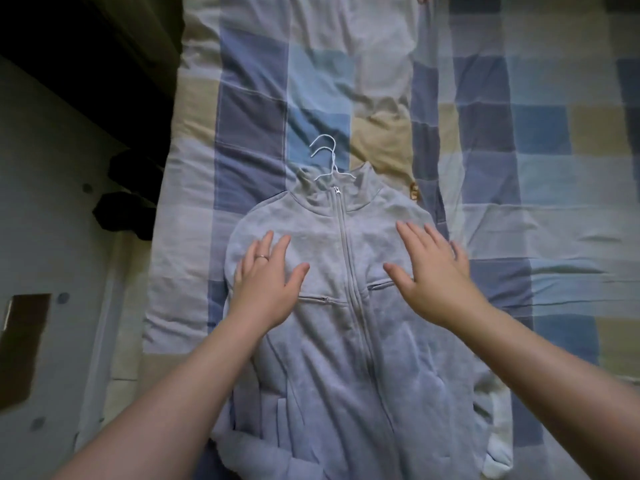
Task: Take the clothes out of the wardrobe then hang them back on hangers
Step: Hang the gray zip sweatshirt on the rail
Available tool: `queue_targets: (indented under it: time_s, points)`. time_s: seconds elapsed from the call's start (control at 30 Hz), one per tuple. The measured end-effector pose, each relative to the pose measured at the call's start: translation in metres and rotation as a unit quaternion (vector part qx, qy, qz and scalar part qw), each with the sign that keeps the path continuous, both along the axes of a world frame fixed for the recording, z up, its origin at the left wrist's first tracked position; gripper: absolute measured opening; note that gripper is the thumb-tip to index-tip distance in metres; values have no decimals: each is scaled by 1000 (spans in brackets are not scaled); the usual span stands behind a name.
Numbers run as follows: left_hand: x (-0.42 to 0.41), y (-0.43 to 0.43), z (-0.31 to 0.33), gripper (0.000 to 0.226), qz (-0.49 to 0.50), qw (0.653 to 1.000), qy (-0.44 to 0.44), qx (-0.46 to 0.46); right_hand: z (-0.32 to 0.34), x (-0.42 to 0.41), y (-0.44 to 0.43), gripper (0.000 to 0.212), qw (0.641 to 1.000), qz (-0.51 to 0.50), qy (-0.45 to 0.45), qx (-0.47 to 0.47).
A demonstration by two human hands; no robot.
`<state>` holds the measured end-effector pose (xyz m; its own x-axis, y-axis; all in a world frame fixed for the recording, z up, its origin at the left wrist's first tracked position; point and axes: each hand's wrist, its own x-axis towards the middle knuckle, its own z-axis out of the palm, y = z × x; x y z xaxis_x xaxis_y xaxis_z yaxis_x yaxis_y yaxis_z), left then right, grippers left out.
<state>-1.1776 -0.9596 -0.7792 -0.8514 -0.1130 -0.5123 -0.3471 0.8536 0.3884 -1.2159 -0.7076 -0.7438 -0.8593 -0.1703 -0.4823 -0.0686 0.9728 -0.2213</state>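
A light grey zip-up jacket (346, 341) lies flat, front up and zipped to the collar, on the checked bedcover (502, 133). White wire hanger hooks (325, 157) stick out of its collar; the rest of the hangers is hidden inside the jacket. My left hand (268, 282), with a ring on one finger, rests flat on the jacket's left chest, fingers spread. On the right chest my right hand (433, 271) lies flat in the same way. Neither hand grips anything.
The bed fills most of the view, covered in a blue, beige and white patchwork. Its left edge borders a pale floor (45, 237). Dark objects (128, 202) sit on the floor near the bed, and dark furniture (86, 46) stands at the top left.
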Motion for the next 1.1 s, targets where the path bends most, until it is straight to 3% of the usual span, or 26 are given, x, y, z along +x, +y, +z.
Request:
queue_targets:
  time_s: [0.13,0.3,0.53,0.7,0.83,1.1]
  points:
    - [-51,-19,-80,66,-37,998,20,-50,-89,-50,-12,67,1000,-1,28,14]
    - [-103,-30,-138,58,-19,988,107,-105,-175,-101,-11,67,998,-12,55,31]
    - [-130,-21,-158,37,42,975,158,-151,-210,-136,-5,68,997,-47,63,23]
    - [-119,-20,-144,22,34,967,217,-132,-183,-145,5,36,992,-52,115,16]
    - [-112,-25,-97,13,7,966,250,-59,-135,-144,24,9,988,-58,118,-84]
    - [-77,-36,69,18,-37,981,187,31,54,-78,57,18,976,-30,127,-175]
